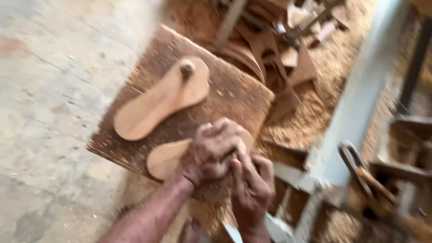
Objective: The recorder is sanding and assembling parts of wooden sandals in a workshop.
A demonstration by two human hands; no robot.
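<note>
Wood dust coats the fingers of the left hand [211, 150], which are curled shut over the toe end of a foot-shaped wooden sole [167, 158]; whatever small part they may be gripping there is hidden beneath the knuckles. The right hand [252, 186] presses in just beside it, fingers bent and touching the left, though motion blur makes it impossible to tell how tightly they close or whether they hold anything of their own. The sole under the hands lies on a worn, scarred wooden board [225, 94] set on the concrete floor [54, 90]. Next to it on the same board rests a second sole [157, 101], already cut to shape and fitted with a round toe knob [187, 68] standing upright near its broad end. Judging by this, one sandal looks finished while the other is at the fitting stage, its knob not visible. Beyond the board, offcuts [270, 54] and heaped sawdust [333, 76] lie along a pale metal frame [360, 103].
</note>
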